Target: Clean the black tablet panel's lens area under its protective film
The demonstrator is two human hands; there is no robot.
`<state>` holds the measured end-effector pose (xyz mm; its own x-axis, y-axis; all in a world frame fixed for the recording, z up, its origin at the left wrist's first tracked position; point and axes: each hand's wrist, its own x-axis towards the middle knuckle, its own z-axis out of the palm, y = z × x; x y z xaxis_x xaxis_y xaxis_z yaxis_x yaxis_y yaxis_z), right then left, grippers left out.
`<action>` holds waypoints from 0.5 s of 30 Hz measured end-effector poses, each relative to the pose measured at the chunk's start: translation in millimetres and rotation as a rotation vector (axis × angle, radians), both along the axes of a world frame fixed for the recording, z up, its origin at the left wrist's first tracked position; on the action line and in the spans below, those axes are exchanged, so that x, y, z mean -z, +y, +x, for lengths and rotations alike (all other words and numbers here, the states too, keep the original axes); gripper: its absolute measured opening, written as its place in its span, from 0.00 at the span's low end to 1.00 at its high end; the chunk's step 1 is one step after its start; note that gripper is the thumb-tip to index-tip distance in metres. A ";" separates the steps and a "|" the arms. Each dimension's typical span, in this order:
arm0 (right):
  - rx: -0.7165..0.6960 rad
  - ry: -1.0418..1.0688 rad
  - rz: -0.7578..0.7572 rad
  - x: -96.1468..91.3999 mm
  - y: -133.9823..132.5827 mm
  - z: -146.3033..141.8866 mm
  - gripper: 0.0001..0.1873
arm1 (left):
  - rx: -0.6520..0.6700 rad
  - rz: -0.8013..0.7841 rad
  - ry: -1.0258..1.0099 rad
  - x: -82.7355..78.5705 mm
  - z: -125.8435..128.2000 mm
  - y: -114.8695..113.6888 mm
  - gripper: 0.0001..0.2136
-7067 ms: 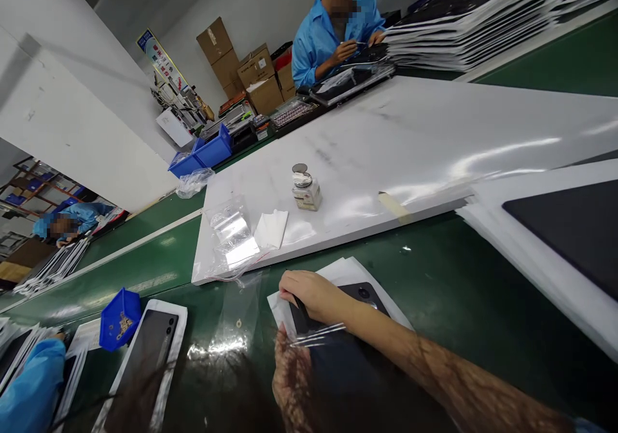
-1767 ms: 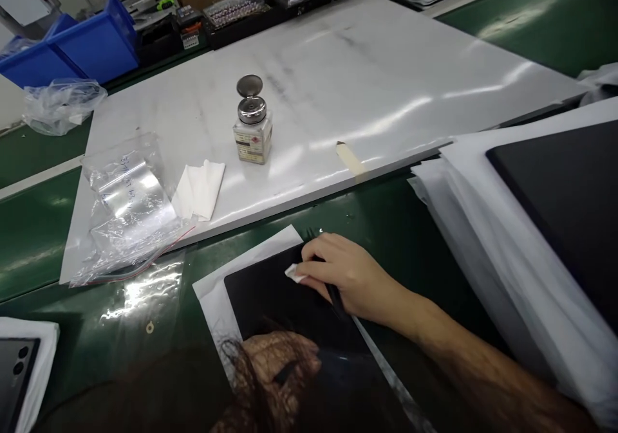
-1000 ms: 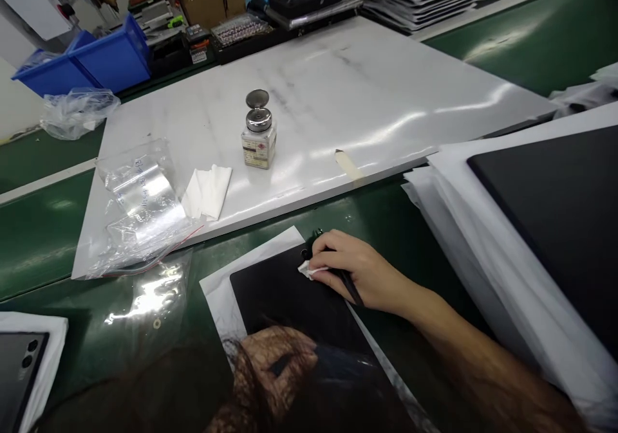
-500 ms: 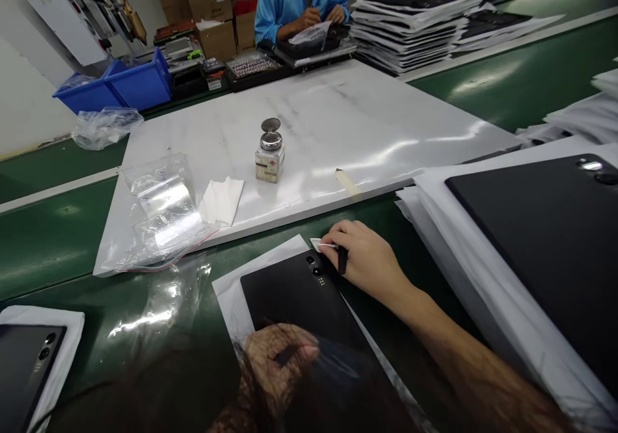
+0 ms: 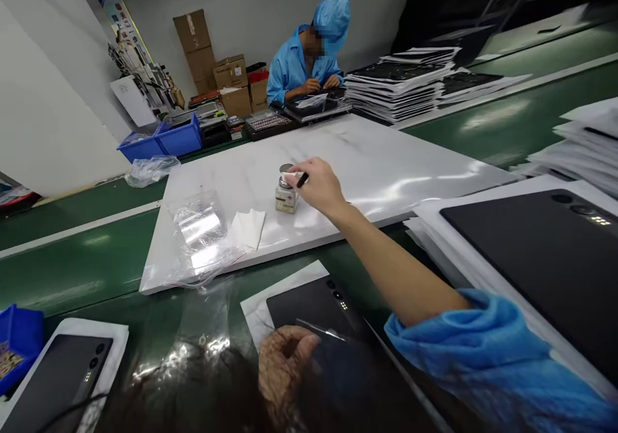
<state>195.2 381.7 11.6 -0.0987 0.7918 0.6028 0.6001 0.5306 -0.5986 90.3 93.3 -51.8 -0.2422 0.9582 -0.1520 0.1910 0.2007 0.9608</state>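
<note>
My right hand [image 5: 319, 186] reaches over the white board and pinches a small folded white wipe [image 5: 290, 175]. A short black object [image 5: 302, 179] also shows in its fingers; its kind is unclear. The wipe is at the metal top of a small clear dispenser bottle [image 5: 286, 200], whose round lid stands open. My left hand [image 5: 286, 363], partly veiled by hair, has thumb and finger closed on a clear plastic film [image 5: 322, 331]. Beneath it lies a black tablet [image 5: 304, 301], back up with its cameras at the far corner, on a white sheet [image 5: 253, 307].
A plastic bag [image 5: 197, 233] and a folded white cloth [image 5: 248, 229] lie on the board [image 5: 376, 156]. More tablets rest at left [image 5: 60, 378] and on a stack at right [image 5: 526, 240]. Across the bench sits a co-worker [image 5: 302, 66] beside piled sheets [image 5: 396, 89].
My right hand has moved from beside the tablet's camera corner forward to the bottle, carrying the wipe. My left hand stays over the tablet. The view has tilted up.
</note>
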 end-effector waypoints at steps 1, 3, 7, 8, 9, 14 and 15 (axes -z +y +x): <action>-0.006 0.028 0.020 2.8 -12.2 6.4 0.09 | -0.002 -0.020 -0.037 3.0 -0.4 -0.5 0.07; -0.049 0.151 0.049 11.4 -48.5 24.4 0.16 | 0.001 -0.060 -0.122 9.0 -1.1 -1.8 0.08; -0.311 0.435 -0.245 34.1 -134.5 67.8 0.31 | 0.009 -0.113 -0.224 13.4 -0.8 -3.7 0.09; -0.376 0.426 -0.352 40.0 -151.8 78.2 0.31 | 0.012 -0.121 -0.236 12.3 -0.3 -3.9 0.09; -0.449 0.402 -0.457 45.8 -165.8 87.7 0.28 | 0.014 -0.127 -0.242 10.6 0.4 -4.1 0.09; -0.656 0.414 -0.750 70.4 -198.0 115.2 0.25 | 0.035 -0.127 -0.175 -1.2 4.1 -5.7 0.06; -0.656 0.413 -0.738 73.8 -201.1 116.6 0.25 | 0.042 -0.127 -0.152 -3.0 4.6 -6.0 0.05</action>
